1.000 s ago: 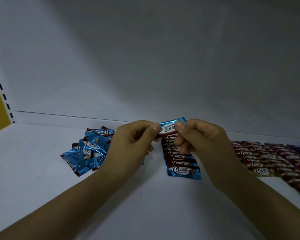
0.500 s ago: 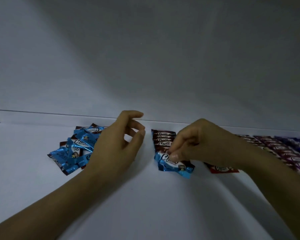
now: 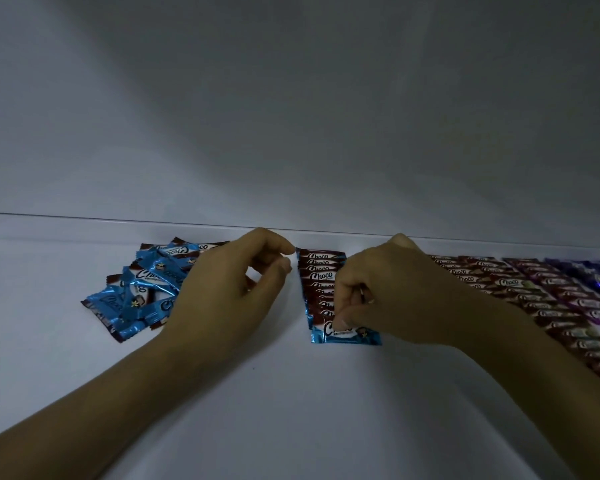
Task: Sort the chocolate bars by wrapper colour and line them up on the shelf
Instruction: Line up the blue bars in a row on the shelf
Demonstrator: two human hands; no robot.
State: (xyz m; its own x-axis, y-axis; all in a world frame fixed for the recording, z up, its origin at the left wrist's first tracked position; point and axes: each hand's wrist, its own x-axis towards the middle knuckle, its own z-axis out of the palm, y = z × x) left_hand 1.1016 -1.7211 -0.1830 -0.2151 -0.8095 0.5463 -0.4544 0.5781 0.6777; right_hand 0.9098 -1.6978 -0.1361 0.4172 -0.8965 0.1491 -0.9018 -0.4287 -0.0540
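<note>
R hand (image 3: 388,292) pinches front bar (image 3: 350,337) edge.

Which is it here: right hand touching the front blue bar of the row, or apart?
Touching. In the head view, curled fingertips of the right hand sit on the far edge of the front blue bar, covering part of its label.

Plain white back panel (image 3: 291,98).

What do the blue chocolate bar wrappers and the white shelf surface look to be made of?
The blue chocolate bar wrappers look like thin metallised plastic film or foil: glossy, with bright glints and crimped ends. The white shelf surface looks smooth and matte, perhaps painted metal or laminate; the dim light leaves that open.
</note>
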